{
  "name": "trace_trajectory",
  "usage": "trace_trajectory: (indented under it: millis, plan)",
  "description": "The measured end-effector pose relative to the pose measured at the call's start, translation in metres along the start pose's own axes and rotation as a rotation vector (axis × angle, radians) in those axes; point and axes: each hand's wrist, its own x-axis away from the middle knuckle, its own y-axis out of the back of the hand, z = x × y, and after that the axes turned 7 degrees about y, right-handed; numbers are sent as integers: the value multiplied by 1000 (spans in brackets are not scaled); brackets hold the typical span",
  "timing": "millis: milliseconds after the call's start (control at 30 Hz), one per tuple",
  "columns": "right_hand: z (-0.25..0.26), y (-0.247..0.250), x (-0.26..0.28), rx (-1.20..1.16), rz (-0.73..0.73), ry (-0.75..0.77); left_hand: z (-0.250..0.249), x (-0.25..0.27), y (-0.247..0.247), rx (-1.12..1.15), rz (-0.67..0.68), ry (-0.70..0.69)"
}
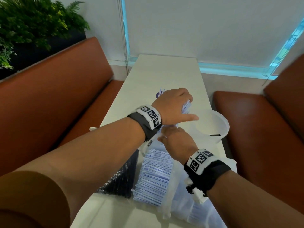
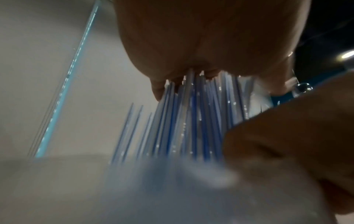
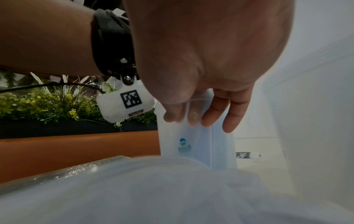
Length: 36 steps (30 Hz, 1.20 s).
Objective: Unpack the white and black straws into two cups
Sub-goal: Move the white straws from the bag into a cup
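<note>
My left hand (image 1: 185, 105) grips a bundle of white, blue-striped straws (image 1: 186, 107) above the middle of the table; its fingers (image 2: 159, 87) curl over the straw ends (image 2: 191, 113). Just nearer, my right hand (image 1: 166, 135) pinches the clear plastic bag (image 3: 197, 144) with a printed logo between thumb and fingers (image 3: 214, 115). A clear cup (image 1: 220, 119) stands to the right, with a black straw (image 1: 213, 135) showing at its near side. More white straws (image 1: 154, 175) lie in the open bag near me, beside a pack of black straws (image 1: 121, 178).
The narrow white table (image 1: 164, 71) runs between two orange bench seats (image 1: 65, 89) and ends at a window wall. Loose clear plastic (image 1: 189, 211) covers the table's near right. A planter (image 1: 32, 27) stands behind the left bench.
</note>
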Motion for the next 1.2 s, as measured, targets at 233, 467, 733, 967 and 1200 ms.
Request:
trace_trajectory:
  millis: [233,467,733,967,1200]
  plan:
    - [0,0,3,41,-11,5,30,-12,6,-12,-172,292]
    - [2,3,4,39,-10,-6,65,-7,12,-97,3,422]
    - [0,3,2,29,4,6,57,-12,21,8,-68,220]
    - [1,4,2,12,5,12,50,-6,16,-183,-6,100]
    - [1,5,2,19,21,14,54,-2,22,-300,-76,205]
